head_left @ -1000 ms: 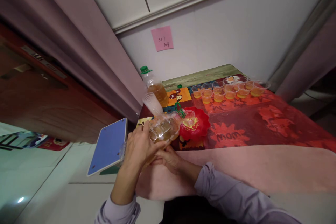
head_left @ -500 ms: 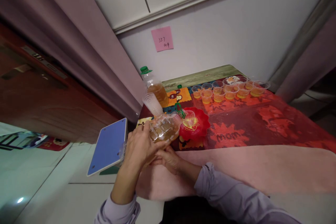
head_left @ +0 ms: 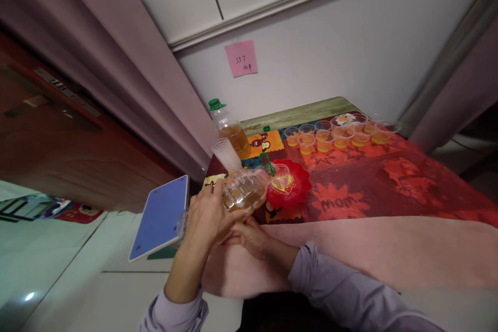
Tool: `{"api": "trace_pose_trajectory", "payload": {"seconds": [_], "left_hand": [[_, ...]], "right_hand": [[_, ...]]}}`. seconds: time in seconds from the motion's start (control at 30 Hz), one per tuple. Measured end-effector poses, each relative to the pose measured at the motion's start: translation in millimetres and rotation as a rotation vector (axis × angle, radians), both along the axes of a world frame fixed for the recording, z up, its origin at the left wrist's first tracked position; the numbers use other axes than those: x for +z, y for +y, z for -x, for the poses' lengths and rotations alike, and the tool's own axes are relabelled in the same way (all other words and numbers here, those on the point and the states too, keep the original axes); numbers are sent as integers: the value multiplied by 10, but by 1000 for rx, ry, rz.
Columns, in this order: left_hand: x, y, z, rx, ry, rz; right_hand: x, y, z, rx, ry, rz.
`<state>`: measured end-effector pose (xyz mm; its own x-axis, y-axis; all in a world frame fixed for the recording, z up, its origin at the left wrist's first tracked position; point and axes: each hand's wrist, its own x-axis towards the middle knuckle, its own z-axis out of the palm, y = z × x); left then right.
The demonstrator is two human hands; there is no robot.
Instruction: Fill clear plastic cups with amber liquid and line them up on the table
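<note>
Via the head view I have my left hand (head_left: 206, 215) at lower centre-left of the frame, curled over the body of a clear ribbed plastic bottle of amber liquid (head_left: 243, 194), holding it. My right hand (head_left: 251, 238), just right of it, holds the same bottle from its lower side; some fingers hidden underneath. Bottle lies tilted near frame centre, neck pointing right, with a green plastic handle (head_left: 266, 163) by the neck. The neck end reaches a red scalloped plastic bowl (head_left: 303, 194), right of centre; a small clear plastic cup (head_left: 280, 172) sits inside. Can't tell whether liquid is flowing.

Just above the held bottle, a tilted stack of clear plastic cups (head_left: 226, 154); behind that, an upright clear bottle with green cap and amber liquid (head_left: 235, 137). Loose green cap (head_left: 266, 128) to its right. Right of centre, clustered clear cups with a little yellow liquid (head_left: 324, 141) on the red patterned tabletop (head_left: 420, 194). Lower left: blue flat panel with white edge (head_left: 159, 218). Pink square note (head_left: 241, 58) on the wall, upper centre.
</note>
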<state>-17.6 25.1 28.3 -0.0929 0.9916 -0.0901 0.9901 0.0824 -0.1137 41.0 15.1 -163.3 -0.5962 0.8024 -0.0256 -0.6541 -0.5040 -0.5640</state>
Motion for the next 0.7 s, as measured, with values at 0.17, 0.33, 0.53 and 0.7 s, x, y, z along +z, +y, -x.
{"api": "trace_pose_trajectory", "payload": {"seconds": [0.17, 0.33, 0.53, 0.7], "left_hand": [[3, 0, -10, -4, 4, 4], [-15, 7, -9, 3, 24, 2], [19, 25, -35, 5, 24, 15], [38, 20, -43, -5, 14, 17]], "right_hand": [[-13, 11, 14, 0, 2, 9], [2, 5, 12, -7, -14, 15], [73, 1, -31, 1, -30, 5], [51, 18, -2, 13, -39, 15]]}}
